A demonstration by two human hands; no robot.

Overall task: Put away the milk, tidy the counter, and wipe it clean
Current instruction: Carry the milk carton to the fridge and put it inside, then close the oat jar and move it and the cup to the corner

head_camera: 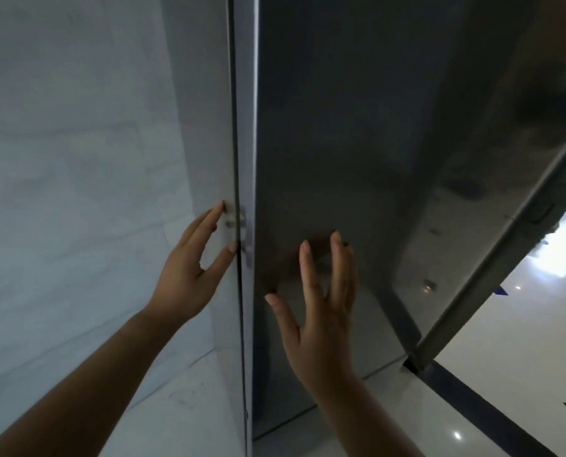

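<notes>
A tall grey fridge door [334, 143] fills the middle of the head view, its left edge running top to bottom. My left hand [192, 272] is open on the pale side panel beside that edge, fingertips and thumb near the dark seam. My right hand [321, 311] is spread flat against the glossy door front, holding nothing. No milk is in view.
A pale marble-look wall [60, 159] stands at the left. A second grey door or panel [505, 225] angles away at the right. Glossy white floor [522, 341] with a dark strip [479, 404] lies at the lower right.
</notes>
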